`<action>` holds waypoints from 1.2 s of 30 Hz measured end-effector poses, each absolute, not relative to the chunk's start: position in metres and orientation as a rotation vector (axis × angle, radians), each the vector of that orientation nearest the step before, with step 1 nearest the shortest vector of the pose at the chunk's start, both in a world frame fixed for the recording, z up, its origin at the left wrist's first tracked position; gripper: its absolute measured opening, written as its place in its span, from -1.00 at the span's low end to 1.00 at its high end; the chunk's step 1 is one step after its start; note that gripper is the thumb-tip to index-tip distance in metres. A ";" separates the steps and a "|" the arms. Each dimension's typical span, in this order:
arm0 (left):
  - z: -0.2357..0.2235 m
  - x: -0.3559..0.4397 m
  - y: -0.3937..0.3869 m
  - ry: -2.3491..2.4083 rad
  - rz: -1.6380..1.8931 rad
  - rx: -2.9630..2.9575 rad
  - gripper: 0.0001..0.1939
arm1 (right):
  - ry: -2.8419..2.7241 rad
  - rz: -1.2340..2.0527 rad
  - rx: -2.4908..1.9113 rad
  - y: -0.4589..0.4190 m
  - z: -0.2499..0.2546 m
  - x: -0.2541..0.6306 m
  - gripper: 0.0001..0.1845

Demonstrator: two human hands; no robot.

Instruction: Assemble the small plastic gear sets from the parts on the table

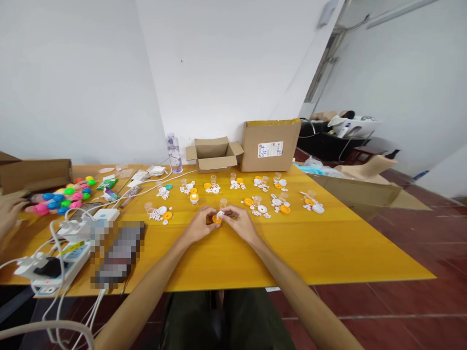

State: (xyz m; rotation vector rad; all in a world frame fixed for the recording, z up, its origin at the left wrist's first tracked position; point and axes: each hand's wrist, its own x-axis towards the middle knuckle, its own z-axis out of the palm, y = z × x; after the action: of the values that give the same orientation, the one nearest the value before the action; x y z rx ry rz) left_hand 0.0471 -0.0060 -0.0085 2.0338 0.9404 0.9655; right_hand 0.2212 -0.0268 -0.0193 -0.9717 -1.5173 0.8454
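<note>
The only view is head-worn — looking forward and down across the tabletop (pixel 310 253). It takes in both forearms from above.

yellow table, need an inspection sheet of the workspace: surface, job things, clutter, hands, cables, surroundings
surface: yellow table, spills: nothing seen
job's things: orange disc with white piece between the hands; beyond, groups of plastic parts with clear cups
clutter: colourful balls at left, bottle, open box and closed box at the back
hands: left hand pinches the disc; right hand is at the white piece, grip unclear
cables: white cables around power strips, front left, looping off the edge
surroundings: white wall, red tiled floor, someone else's hand at far left
</note>
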 end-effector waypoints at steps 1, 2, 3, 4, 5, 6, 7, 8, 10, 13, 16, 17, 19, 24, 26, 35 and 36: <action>-0.009 0.047 -0.006 0.935 0.967 2.031 -0.82 | -1.539 0.830 -0.974 -0.027 -0.020 0.221 -0.79; -0.009 0.047 -0.006 0.930 0.968 2.029 -0.83 | -1.559 0.817 -0.977 -0.027 -0.021 0.222 -0.80; -0.009 0.047 -0.006 0.928 0.967 2.027 -0.83 | -1.577 0.805 -0.980 -0.026 -0.021 0.222 -0.80; -0.010 0.047 -0.006 0.928 0.966 2.025 -0.82 | -1.592 0.794 -0.984 -0.026 -0.022 0.222 -0.81; -0.010 0.047 -0.006 0.929 0.965 2.025 -0.81 | -1.603 0.780 -0.988 -0.026 -0.023 0.223 -0.82; -0.010 0.047 -0.005 0.929 0.964 2.027 -0.81 | -1.613 0.765 -0.992 -0.026 -0.023 0.223 -0.82; -0.010 0.047 -0.005 0.929 0.963 2.029 -0.81 | -1.622 0.749 -0.995 -0.026 -0.023 0.223 -0.83; -0.010 0.047 -0.005 0.929 0.962 2.031 -0.81 | -1.632 0.734 -0.995 -0.027 -0.023 0.223 -0.83; -0.010 0.047 -0.005 0.930 0.958 2.036 -0.82 | -1.650 0.709 -0.983 -0.027 -0.022 0.223 -0.83; -0.009 0.047 -0.005 0.939 0.949 2.037 -0.85 | -1.671 0.678 -0.954 -0.028 -0.020 0.222 -0.82; -0.008 0.047 -0.005 0.938 0.939 2.023 -0.87 | -1.693 0.648 -0.951 -0.028 -0.020 0.222 -0.81; -0.008 0.047 -0.005 0.936 0.938 2.016 -0.87 | -1.701 0.639 -0.952 -0.028 -0.020 0.222 -0.81; -0.007 0.047 -0.005 0.935 0.942 2.004 -0.86 | -1.715 0.621 -0.947 -0.027 -0.020 0.222 -0.80; -0.007 0.046 -0.005 0.928 0.943 2.004 -0.88 | -1.732 0.587 -0.934 -0.027 -0.021 0.221 -0.78; -0.007 0.046 -0.005 0.924 0.942 2.008 -0.88 | -1.737 0.581 -0.935 -0.026 -0.021 0.221 -0.77; -0.006 0.046 -0.005 0.927 0.933 2.017 -0.90 | -1.768 0.549 -0.914 -0.027 -0.020 0.220 -0.74; -0.006 0.046 -0.005 0.929 0.934 2.017 -0.90 | -1.770 0.546 -0.914 -0.027 -0.020 0.220 -0.73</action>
State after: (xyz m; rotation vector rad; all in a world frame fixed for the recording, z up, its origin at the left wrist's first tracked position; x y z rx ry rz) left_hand 0.0462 -0.0047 -0.0061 2.0171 0.9285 0.9344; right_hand 0.2196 -0.0267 -0.0201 -0.9136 -1.7695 0.5458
